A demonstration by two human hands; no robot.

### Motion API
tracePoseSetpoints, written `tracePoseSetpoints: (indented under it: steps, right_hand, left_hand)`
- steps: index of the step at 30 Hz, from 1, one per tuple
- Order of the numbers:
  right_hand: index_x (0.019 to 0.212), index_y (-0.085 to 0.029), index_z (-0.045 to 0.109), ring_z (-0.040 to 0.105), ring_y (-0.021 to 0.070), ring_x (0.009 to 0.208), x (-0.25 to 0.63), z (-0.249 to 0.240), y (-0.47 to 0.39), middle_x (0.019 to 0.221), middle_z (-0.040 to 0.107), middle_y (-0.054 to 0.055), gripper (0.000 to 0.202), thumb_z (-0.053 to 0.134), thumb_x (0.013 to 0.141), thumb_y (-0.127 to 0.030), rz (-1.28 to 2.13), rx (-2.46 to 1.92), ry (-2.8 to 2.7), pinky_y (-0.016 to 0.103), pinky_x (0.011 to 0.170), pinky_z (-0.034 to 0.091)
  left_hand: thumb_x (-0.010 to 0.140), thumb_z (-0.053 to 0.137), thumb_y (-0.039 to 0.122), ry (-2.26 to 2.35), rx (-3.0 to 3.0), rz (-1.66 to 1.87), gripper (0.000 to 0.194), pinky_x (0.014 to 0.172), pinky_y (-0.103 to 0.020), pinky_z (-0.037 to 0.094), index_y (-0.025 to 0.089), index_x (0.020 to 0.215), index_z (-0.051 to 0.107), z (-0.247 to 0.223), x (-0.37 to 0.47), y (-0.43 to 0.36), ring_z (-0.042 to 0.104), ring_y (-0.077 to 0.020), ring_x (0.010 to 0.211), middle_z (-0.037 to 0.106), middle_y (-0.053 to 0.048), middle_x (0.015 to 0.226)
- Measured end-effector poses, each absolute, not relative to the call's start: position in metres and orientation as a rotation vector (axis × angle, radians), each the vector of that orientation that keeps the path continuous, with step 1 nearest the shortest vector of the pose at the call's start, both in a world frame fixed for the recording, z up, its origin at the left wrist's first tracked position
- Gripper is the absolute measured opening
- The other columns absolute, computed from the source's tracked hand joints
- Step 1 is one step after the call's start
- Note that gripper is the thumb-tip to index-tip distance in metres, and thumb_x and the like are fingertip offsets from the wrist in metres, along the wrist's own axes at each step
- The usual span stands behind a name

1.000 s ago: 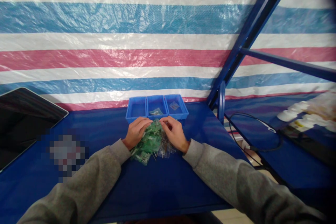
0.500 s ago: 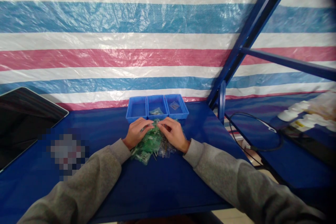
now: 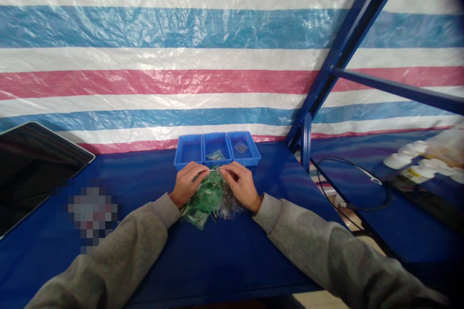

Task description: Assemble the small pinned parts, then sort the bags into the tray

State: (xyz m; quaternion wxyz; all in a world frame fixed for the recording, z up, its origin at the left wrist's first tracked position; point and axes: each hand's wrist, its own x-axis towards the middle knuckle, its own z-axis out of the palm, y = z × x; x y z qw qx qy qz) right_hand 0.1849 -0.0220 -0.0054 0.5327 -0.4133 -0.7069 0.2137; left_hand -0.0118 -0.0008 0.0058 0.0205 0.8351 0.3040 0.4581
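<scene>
A heap of small clear bags point(image 3: 206, 199) holding green circuit boards and metal pins lies on the blue table point(image 3: 217, 260). My left hand point(image 3: 187, 183) and my right hand point(image 3: 240, 184) rest on top of the heap, fingertips close together. Both pinch the top edge of one small bag between them. Behind the heap stand three joined blue bins point(image 3: 216, 147); the middle and right bins each hold a small bag, the left one looks empty.
A dark tablet point(image 3: 32, 164) leans at the far left. A blue rack post point(image 3: 306, 147) rises at the right, with a black cable point(image 3: 357, 188) and white containers point(image 3: 416, 157) on the neighbouring surface. A striped tarp hangs behind.
My fingertips have drawn slightly closer together on the small bag at the top of the heap. The hands otherwise stay in place.
</scene>
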Motion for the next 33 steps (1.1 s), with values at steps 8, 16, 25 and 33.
tracePoseSetpoints:
  steps: [8, 16, 25, 33]
  right_hand:
    - [0.084, -0.019, 0.066, 0.047, 0.0126, 0.059, 0.1849, -0.0054, -0.0223, 0.069, 0.055, 0.001, 0.022, 0.051, 0.088, -0.034, 0.494, -1.004, -1.7, 0.025, 0.059, 0.038]
    - [0.079, -0.018, 0.065, 0.053, 0.0149, 0.067, 0.185, -0.0034, -0.0234, 0.073, 0.058, 0.003, 0.024, 0.049, 0.089, -0.033, 0.501, -0.999, -1.69, 0.027, 0.064, 0.041]
    - [0.08, -0.018, 0.065, 0.052, 0.014, 0.065, 0.1848, -0.0015, -0.0241, 0.072, 0.058, 0.002, 0.023, 0.048, 0.09, -0.031, 0.5, -0.986, -1.697, 0.026, 0.063, 0.04]
    - [0.08, -0.018, 0.065, 0.052, 0.014, 0.065, 0.185, -0.0037, -0.0233, 0.072, 0.058, 0.002, 0.024, 0.048, 0.09, -0.032, 0.506, -0.987, -1.698, 0.026, 0.063, 0.04]
  left_hand:
    - [0.085, 0.057, 0.02, 0.934, 2.586, 1.408, 0.008, 0.073, -0.028, 0.049, 0.016, 0.088, 0.063, 0.0033, -0.013, -0.0001, 0.06, -0.0143, 0.075, 0.067, -0.005, 0.08]
    - [0.084, 0.059, 0.021, 0.884, 2.59, 1.45, 0.009, 0.072, -0.029, 0.05, 0.016, 0.089, 0.065, 0.0029, -0.0113, -0.0006, 0.061, -0.0144, 0.074, 0.069, -0.005, 0.081]
    - [0.082, 0.061, 0.022, 0.975, 2.544, 1.448, 0.007, 0.069, -0.027, 0.049, 0.017, 0.085, 0.064, 0.0033, -0.0123, -0.001, 0.06, -0.0133, 0.07, 0.066, -0.003, 0.075]
    - [0.085, 0.058, 0.025, 1.027, 2.546, 1.409, 0.01, 0.067, -0.025, 0.046, 0.017, 0.081, 0.062, 0.005, -0.0119, -0.0022, 0.057, -0.0121, 0.066, 0.063, -0.002, 0.072]
